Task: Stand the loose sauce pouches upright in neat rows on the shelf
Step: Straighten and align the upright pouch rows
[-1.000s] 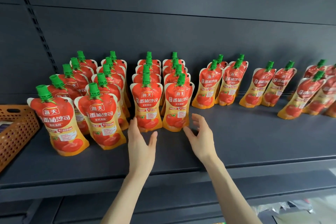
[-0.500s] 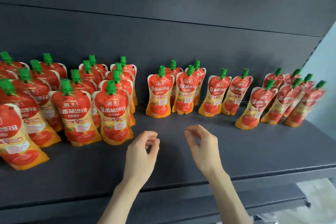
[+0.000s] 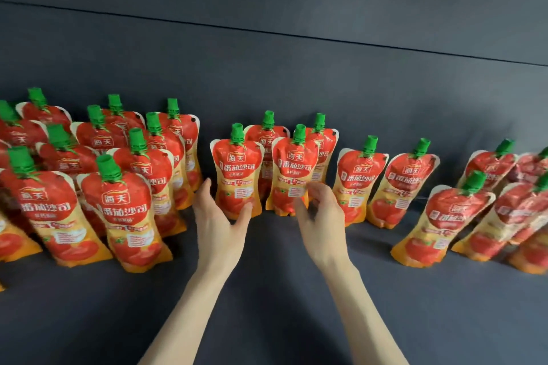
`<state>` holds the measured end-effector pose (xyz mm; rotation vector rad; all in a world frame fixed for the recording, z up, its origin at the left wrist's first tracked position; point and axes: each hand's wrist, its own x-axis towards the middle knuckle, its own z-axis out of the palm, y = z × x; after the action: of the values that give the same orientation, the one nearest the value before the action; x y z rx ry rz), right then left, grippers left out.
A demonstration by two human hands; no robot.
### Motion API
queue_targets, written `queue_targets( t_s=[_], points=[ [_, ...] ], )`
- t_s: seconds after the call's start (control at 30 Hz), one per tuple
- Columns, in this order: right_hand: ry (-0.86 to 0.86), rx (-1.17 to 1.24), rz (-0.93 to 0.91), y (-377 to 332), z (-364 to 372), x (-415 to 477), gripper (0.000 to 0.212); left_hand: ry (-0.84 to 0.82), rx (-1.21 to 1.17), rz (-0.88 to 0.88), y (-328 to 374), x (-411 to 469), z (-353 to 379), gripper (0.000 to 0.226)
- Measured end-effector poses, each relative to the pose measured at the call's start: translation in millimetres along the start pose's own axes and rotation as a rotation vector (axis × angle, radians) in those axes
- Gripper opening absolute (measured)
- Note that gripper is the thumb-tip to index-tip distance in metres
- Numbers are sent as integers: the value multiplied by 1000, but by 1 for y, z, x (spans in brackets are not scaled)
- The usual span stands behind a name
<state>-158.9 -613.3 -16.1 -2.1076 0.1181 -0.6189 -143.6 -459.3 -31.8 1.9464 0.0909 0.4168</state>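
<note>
Red and yellow tomato sauce pouches with green caps stand on the dark shelf (image 3: pixel 267 290). Neat rows (image 3: pixel 124 187) fill the left side. In the middle stand two pairs, one behind the other. My left hand (image 3: pixel 219 219) cups the base of the front left pouch (image 3: pixel 237 169), thumb on its front and fingers spread beside its left edge. My right hand (image 3: pixel 321 216) is at the lower right corner of the front right pouch (image 3: pixel 292 169), thumb touching it and fingers curled beside it. Neither hand has closed on a pouch.
To the right stand two single pouches (image 3: pixel 385 187), then a looser, leaning group (image 3: pixel 474 216) running out of view at the right edge. The shelf's dark back panel (image 3: pixel 296 68) rises right behind the rows. Bare shelf lies in front of my hands.
The view has shifted right and closer. Both hands have moved forward from the bare shelf front up to the bases of the two front middle pouches.
</note>
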Motion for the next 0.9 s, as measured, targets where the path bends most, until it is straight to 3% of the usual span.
queue_targets(
  t_s=[0.2,0.33,0.47,0.67,0.9],
  points=[
    [16,64,45,8,11,17,51,-39,-40,-42,-9,23,13,82],
    [-12,16,35,13,19,23,45,27,-36,-7,-15,25,13,65],
    [-68,-39,32,18,17,23,38,-18,17,-4,-20,27,8,45],
    [-187,268,111,6,-7,2,19,-106,-110,19,4,-7,-14,22],
    [-294,552,167,-18,-29,-46,8,-88,-358,-5,17,-64,-52,29]
  ],
)
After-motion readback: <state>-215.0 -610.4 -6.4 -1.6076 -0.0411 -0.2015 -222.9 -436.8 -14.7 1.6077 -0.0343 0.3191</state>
